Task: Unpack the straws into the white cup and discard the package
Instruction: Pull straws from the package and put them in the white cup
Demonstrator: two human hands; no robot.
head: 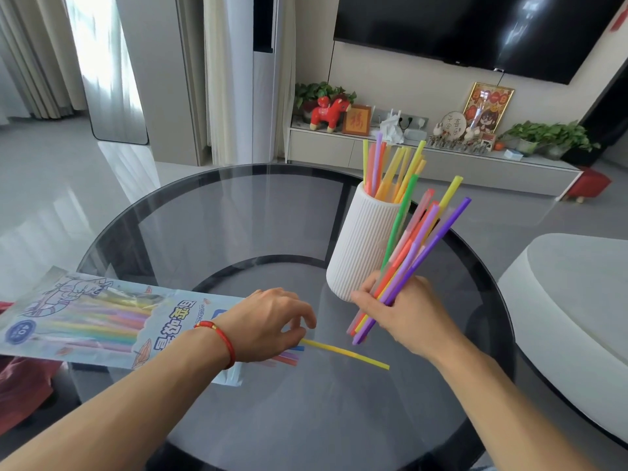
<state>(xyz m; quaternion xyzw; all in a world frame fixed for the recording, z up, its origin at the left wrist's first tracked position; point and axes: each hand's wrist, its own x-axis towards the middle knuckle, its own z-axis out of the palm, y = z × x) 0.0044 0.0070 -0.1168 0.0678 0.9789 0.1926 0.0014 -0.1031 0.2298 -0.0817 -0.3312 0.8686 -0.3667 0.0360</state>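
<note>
We reach both bare forearms forward from the lower edge of the view. Our left hand (272, 321) lies low, palm down, wrist bent a little, thumb and forefinger pinched together at their tips (the other fingers curl loosely beside them). A red cord bracelet (222, 339) circles that wrist. Our right hand (404, 311) is raised slightly higher and well apart from the left, back of the hand toward us, fingers wrapped closed in a fist-like grip.
</note>
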